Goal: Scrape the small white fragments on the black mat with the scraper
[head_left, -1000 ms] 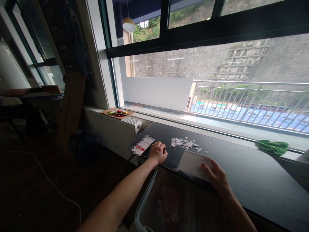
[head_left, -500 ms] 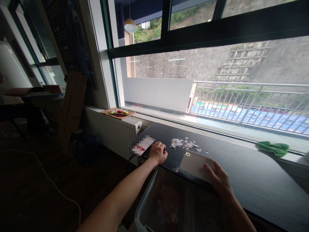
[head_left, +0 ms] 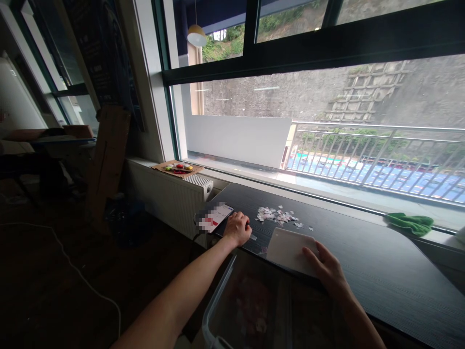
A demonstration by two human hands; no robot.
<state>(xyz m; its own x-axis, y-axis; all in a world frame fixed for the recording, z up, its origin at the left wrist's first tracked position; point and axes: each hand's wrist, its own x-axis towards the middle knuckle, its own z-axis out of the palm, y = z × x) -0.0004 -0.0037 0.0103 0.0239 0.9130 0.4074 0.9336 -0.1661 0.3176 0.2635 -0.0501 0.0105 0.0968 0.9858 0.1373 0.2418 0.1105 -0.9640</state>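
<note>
My right hand [head_left: 329, 266] grips the right end of a flat white plate [head_left: 290, 248], thumb on top. The plate lies low over the front edge of the dark table [head_left: 356, 252], by a few small scraps [head_left: 262, 250] at its left corner. My left hand [head_left: 238, 229] rests closed on the table near the edge, its fingers curled under; what is in them, if anything, is hidden. Beside it lies a phone [head_left: 220, 216] with a lit screen. A heap of small pale scraps [head_left: 274, 214] sits behind the plate. Below the edge stands a clear plastic bin [head_left: 214, 303] with scraps inside.
A green cloth [head_left: 410, 223] lies on the windowsill at right. At left, a radiator [head_left: 174, 194] stands near a cardboard sheet holding colourful small items [head_left: 179, 167]. A tall cardboard piece [head_left: 109, 160] leans there, and a white cable [head_left: 72, 266] runs across the floor.
My right hand and the plate have shifted slightly left. A scrap seen at the plate's upper left corner is gone from there. A scrap now shows beside my left hand, which has stayed put.
</note>
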